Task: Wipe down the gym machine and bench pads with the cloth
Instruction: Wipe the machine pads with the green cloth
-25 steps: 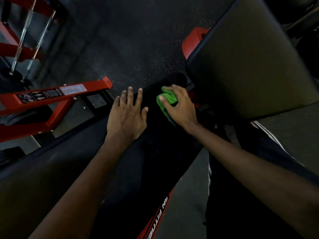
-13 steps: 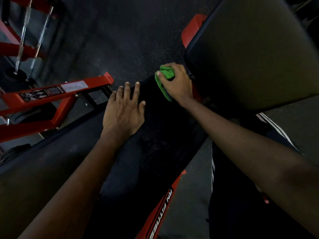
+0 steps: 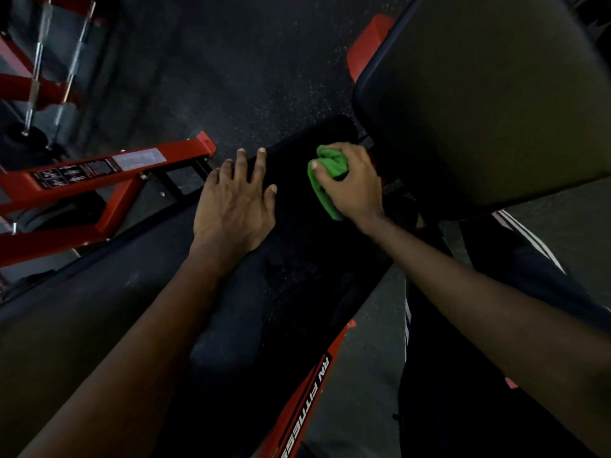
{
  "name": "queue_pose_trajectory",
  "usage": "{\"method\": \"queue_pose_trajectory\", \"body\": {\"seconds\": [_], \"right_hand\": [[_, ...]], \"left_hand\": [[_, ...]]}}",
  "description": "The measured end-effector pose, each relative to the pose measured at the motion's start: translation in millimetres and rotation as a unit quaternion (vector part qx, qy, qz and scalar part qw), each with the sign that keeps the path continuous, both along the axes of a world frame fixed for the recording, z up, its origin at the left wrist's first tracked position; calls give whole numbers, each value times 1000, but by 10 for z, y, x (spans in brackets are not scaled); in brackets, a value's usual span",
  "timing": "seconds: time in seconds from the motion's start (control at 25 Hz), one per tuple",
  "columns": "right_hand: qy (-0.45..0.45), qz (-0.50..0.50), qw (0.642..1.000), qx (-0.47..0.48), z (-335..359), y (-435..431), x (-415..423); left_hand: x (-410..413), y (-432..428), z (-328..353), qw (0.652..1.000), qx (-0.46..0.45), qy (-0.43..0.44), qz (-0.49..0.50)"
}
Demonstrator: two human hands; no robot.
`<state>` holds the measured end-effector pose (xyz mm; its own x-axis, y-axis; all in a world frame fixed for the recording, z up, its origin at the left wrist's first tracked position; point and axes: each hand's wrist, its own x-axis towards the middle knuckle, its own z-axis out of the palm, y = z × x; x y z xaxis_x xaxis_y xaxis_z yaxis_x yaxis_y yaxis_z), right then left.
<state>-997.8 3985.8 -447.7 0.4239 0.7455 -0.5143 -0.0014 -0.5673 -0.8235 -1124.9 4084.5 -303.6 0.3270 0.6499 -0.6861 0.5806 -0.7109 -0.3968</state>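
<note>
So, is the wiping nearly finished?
Hard to say; no pad shows clear wipe marks. Right now the right hand grips the green cloth on the long bench pad, left hand resting flat beside it. The big tilted pad nearby probably comes next.

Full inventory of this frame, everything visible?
bench pad: 1, black, centre to lower left
cloth: 1, green, far end of bench pad
back pad: 1, dark, upper right
machine frame: 1, red, left, labelled
bench rail: 1, red, white lettering, bottom centre
chrome bars: 2, silver, upper left
floor: 1, dark speckled, top centre
trousers: 1, dark, white stripes, right
left hand: 1, flat on bench pad
right hand: 1, fingers curled round cloth
</note>
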Motion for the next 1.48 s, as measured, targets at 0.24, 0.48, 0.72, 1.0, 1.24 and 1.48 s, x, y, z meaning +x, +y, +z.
{"method": "queue_pose_trajectory", "body": {"seconds": [0.24,0.48,0.72,1.0,1.24,1.48], "right_hand": [[24,18,998,47,530,-403,-255],[42,106,989,96,766,-872,-276],[-12,32,999,-25,-68,122,-13],[27,35,996,-76,-629,676,209],[31,10,997,-70,-619,157,144],[25,38,996,-74,-566,548,209]], "left_hand": [[-5,7,-18,1000,4,-1,-9],[13,-1,-20,999,9,12,-33],[13,5,-38,999,11,12,-38],[14,9,-37,999,5,9,-46],[11,16,-41,999,1,3,-51],[2,19,-50,999,-3,7,-53]]}}
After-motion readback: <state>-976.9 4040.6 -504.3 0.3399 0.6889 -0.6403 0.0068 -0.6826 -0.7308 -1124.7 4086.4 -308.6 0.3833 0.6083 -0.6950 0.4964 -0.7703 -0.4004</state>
